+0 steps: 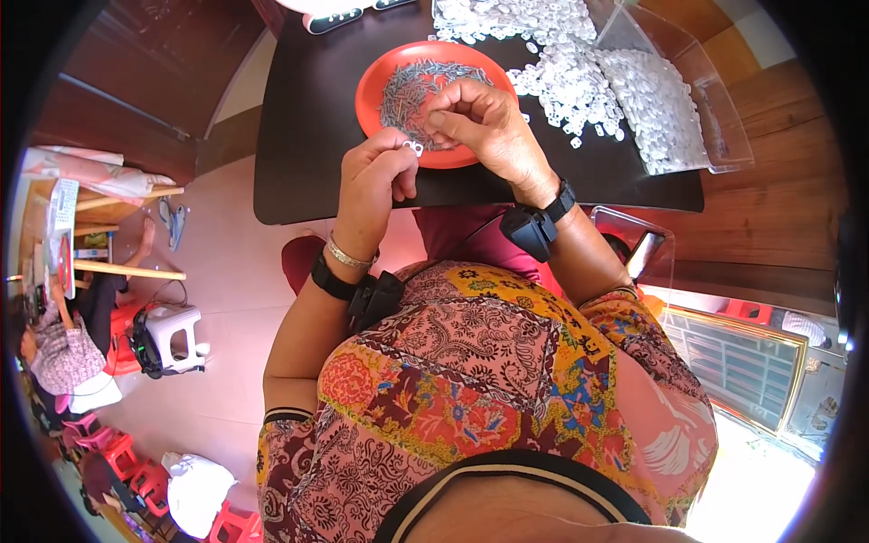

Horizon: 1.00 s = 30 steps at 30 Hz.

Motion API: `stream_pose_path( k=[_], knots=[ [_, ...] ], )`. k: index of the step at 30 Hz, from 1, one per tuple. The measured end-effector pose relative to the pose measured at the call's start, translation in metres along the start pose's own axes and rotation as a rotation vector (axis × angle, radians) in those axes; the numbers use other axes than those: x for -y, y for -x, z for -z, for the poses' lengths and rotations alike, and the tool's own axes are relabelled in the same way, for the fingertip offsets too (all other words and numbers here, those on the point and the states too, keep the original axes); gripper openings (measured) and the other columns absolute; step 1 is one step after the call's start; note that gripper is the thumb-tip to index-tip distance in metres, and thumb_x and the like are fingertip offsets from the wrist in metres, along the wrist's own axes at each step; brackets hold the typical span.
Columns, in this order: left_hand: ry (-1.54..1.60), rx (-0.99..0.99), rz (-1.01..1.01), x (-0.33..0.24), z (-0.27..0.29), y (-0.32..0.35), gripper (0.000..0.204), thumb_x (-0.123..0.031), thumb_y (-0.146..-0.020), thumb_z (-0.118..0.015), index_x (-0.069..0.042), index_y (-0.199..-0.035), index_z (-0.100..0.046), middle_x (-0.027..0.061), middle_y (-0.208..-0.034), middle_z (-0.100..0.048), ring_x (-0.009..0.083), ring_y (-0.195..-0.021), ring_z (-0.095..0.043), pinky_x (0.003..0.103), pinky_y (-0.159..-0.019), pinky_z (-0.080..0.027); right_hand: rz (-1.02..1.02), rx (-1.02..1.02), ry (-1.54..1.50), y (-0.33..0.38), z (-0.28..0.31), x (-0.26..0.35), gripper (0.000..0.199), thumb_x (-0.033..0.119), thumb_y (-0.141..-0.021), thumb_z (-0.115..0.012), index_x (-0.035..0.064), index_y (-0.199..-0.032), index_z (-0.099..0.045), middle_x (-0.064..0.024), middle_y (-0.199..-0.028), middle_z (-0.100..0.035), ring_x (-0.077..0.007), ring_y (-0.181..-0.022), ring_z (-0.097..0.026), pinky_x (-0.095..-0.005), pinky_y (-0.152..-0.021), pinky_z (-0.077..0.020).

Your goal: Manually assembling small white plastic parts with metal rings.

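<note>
Between the thumb and bent fingers of my left hand (pixel 373 176) is a small white plastic piece with holes (pixel 414 147), held at the near edge of a red plate (pixel 367 101). A heap of thin grey metal pins, perhaps nails or screws (pixel 407 86), lies on the plate. My right hand (pixel 493 136) is over the plate's right side, its thumb and index finger pinched together close to the white piece. What that pinch holds, if anything, is too small to make out. Both wrists carry black strapped devices.
Loose white plastic pieces (pixel 570 86) spread over the dark table (pixel 299 163) to the right. More fill a clear tray (pixel 724 149) tipped beside them. A white object with dark edging (pixel 335 20) lies at the far edge. Another person (pixel 68 362) sits at left, near a white stool (pixel 176 337).
</note>
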State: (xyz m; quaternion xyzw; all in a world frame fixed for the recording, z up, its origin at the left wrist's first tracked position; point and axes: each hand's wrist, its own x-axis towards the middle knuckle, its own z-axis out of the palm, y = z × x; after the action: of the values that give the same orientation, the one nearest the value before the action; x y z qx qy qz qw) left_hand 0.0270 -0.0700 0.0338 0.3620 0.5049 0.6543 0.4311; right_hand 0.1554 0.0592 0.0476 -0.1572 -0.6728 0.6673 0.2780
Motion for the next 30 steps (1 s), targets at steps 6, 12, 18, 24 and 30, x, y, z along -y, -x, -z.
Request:
stream_pose_path(
  k=[6, 12, 18, 24, 30],
  knots=[
    [-0.013, 0.006, 0.004, -0.004, -0.005, 0.002, 0.018, -0.012, -0.084, -0.051, -0.005, -0.069, -0.054, -0.0007, -0.056, -0.050, 0.0054, -0.049, -0.043, 0.020, -0.047, -0.032, -0.021, -0.036, -0.052, 0.002, -0.004, 0.007, 0.004, 0.002, -0.088, -0.062, 0.0007, -0.092, -0.061, -0.0040, -0.082, -0.065, -0.0073, -0.071, -0.060, -0.0217, -0.066, -0.0504],
    [-0.056, -0.002, -0.047, -0.008, -0.004, 0.008, 0.016, -0.012, -0.085, -0.052, -0.004, -0.072, -0.056, -0.0018, -0.057, -0.050, 0.0040, -0.051, -0.042, 0.020, -0.048, -0.031, -0.099, -0.031, -0.135, 0.009, -0.008, 0.019, 0.010, 0.009, -0.091, -0.061, 0.0017, -0.096, -0.065, -0.0036, -0.082, -0.066, -0.0088, -0.070, -0.061, -0.0218, -0.066, -0.0512],
    [-0.148, 0.035, -0.078, -0.016, -0.006, 0.012, 0.018, -0.012, -0.087, -0.047, -0.002, -0.073, -0.054, 0.0006, -0.059, -0.050, 0.0070, -0.054, -0.044, 0.021, -0.051, -0.034, -0.173, 0.019, -0.079, 0.015, -0.010, 0.021, 0.014, 0.018, -0.092, -0.063, 0.0048, -0.093, -0.067, -0.0005, -0.078, -0.065, -0.0071, -0.067, -0.059, -0.0206, -0.064, -0.0501],
    [-0.138, 0.052, -0.054, -0.019, -0.007, 0.014, 0.017, -0.012, -0.086, -0.049, -0.002, -0.073, -0.054, -0.0006, -0.057, -0.047, 0.0065, -0.053, -0.040, 0.022, -0.050, -0.032, -0.120, 0.091, -0.011, 0.018, -0.013, 0.018, 0.015, 0.019, -0.092, -0.063, 0.0050, -0.090, -0.067, 0.0008, -0.077, -0.063, -0.0054, -0.067, -0.057, -0.0199, -0.062, -0.0477],
    [-0.132, 0.070, -0.063, -0.017, -0.006, 0.014, 0.018, -0.012, -0.085, -0.049, -0.002, -0.071, -0.052, -0.0006, -0.056, -0.046, 0.0068, -0.052, -0.040, 0.022, -0.050, -0.031, -0.123, 0.075, -0.006, 0.019, -0.013, 0.020, 0.015, 0.019, -0.092, -0.062, 0.0042, -0.092, -0.066, 0.0012, -0.077, -0.063, -0.0054, -0.068, -0.056, -0.0204, -0.063, -0.0474]
  ],
)
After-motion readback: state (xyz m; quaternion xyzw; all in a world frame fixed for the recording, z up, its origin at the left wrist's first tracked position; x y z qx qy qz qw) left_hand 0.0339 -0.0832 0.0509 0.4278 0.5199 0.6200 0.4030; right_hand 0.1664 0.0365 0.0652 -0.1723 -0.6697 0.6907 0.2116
